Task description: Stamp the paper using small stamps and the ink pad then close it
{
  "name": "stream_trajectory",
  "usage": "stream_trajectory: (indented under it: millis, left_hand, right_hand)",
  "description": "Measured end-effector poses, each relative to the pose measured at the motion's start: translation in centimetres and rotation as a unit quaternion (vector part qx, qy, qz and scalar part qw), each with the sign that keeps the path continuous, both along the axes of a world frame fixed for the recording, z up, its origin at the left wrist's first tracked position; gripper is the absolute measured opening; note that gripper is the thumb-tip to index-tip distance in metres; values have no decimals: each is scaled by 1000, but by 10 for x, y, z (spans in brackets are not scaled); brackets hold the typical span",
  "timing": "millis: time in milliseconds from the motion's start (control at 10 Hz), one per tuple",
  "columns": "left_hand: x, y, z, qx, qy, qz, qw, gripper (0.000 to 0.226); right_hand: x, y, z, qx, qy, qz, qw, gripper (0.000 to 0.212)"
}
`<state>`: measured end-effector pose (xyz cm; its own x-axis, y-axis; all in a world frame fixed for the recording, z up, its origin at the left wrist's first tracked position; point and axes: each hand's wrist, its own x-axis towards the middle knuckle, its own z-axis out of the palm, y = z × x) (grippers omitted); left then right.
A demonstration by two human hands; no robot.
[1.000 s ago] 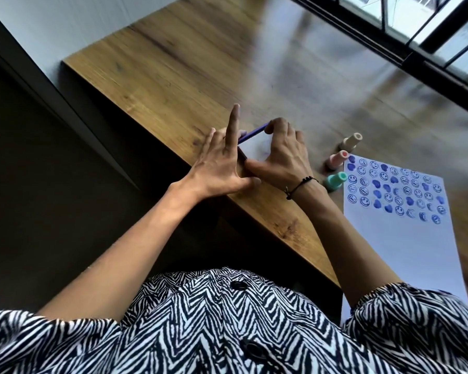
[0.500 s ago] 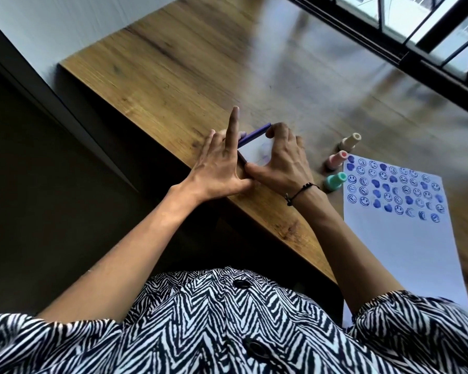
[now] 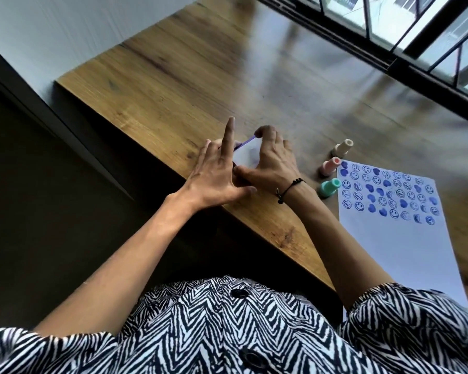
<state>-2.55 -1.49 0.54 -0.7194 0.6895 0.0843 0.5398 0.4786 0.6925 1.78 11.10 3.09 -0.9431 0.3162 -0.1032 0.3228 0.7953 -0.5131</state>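
Note:
The ink pad (image 3: 246,155), a flat case with a pale lid and a purple edge, lies near the table's front edge. My left hand (image 3: 216,174) and my right hand (image 3: 270,163) both rest on it, fingers pressing on the lid, left index finger raised. Most of the pad is hidden by the hands. To the right stand three small stamps: beige (image 3: 342,148), pink (image 3: 330,166) and teal (image 3: 327,188). The white paper (image 3: 405,247) lies right of them, with rows of blue smiley, heart and moon prints across its top part.
The wooden table (image 3: 200,85) stretches back to a black-framed window (image 3: 405,36). Its front edge runs diagonally under my wrists, with dark floor to the left. My zebra-patterned sleeves fill the bottom of the view.
The purple edge of the ink pad has dropped lower between my hands, so the lid sits flatter. Both hands have stayed on the pad.

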Motion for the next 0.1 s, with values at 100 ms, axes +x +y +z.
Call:
stream_trajectory:
  millis: [100]
  left_hand:
    - [-1, 2, 9, -22, -1, -17, 1000, 123]
  right_hand:
    - [9, 19, 18, -24, 54, -24, 998, 82]
